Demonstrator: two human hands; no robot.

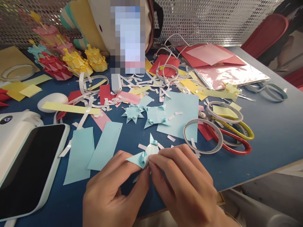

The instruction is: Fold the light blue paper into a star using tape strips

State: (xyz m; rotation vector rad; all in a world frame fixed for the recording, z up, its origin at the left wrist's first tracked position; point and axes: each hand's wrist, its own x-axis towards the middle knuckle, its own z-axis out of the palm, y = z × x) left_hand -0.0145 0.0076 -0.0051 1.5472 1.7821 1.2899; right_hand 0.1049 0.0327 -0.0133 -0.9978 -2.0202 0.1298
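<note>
A small folded light-blue paper piece (146, 154) was pinched between the fingertips of the left hand (111, 192) and the right hand (187, 186), both closed tightly on it, just above the near edge of the blue table (272, 132). One spike was pointed away toward the star-shaped blue pieces (133, 113), another leftward, so its long axis ran roughly left to right. Scissors (234, 140) and tape rings (203, 135) were seen close by to the right.

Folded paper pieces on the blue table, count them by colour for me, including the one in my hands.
Light blue: 3, one pinched in both hands, a star and a folded piece beside it
Yellow: 2
Red: 1
Pink: 1
Teal: 1
Total: 8
</note>
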